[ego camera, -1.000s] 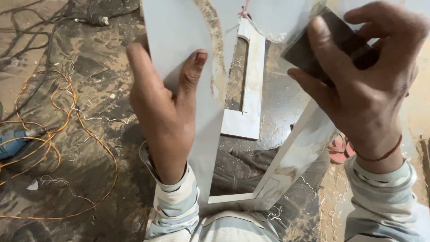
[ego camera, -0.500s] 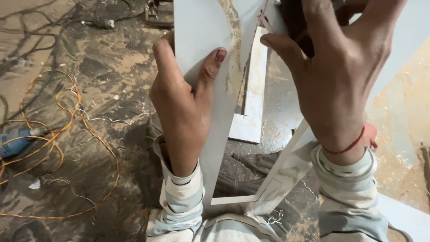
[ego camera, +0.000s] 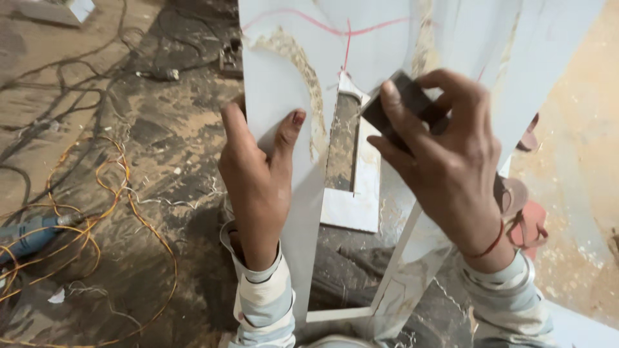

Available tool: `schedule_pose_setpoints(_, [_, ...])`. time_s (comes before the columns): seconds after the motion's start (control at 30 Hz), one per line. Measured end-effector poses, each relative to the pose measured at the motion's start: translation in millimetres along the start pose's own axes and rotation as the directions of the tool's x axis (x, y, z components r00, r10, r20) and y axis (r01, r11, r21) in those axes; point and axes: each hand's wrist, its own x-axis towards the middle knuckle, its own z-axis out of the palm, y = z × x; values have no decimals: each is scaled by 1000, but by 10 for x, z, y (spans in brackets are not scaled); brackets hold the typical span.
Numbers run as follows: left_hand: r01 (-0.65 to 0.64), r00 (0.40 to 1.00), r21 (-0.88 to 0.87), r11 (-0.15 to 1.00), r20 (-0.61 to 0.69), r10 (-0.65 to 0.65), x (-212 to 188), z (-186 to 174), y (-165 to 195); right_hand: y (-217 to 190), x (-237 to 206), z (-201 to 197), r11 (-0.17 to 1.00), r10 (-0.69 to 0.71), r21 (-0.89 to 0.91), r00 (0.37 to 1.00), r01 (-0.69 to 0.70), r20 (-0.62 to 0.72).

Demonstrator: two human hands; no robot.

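Two hands work a white, red-marked panel (ego camera: 284, 71): left hand (ego camera: 258, 187) clasps its edge, right hand (ego camera: 451, 174) pinches a dark block (ego camera: 403, 106).

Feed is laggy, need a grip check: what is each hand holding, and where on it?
Left hand grips the white cut-out panel by its left edge. Right hand pinches a dark sanding block at its end.

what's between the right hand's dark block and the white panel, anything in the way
Nothing visible. The right hand presses the dark block right at the white panel, while the left hand grips the panel's edge.
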Motion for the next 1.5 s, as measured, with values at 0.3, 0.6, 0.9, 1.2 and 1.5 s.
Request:
schedule_pose_setpoints(0.3, [6,1000,8,1000,-17,-6,88,50,7,-94,22,-69,1000,23,-19,1000,-23,-2])
schedule_pose_setpoints(0.6, [93,996,61,994,-4,-93,153,103,-5,-196,288,-9,997,52,-54,998,-54,-48])
schedule_pose_setpoints(0.9, [-10,1000,11,1000,-12,10,111,84,-55,-245,234,-41,995,100,-13,994,-100,-33])
schedule_pose_setpoints(1.2, [42,999,76,996,-17,-41,111,109,-67,-132,121,-76,992,-6,-123,1000,4,-12])
schedule_pose_setpoints(1.5, [77,997,52,996,9,-77,76,130,-34,-150,311,134,996,61,70,994,-55,-94])
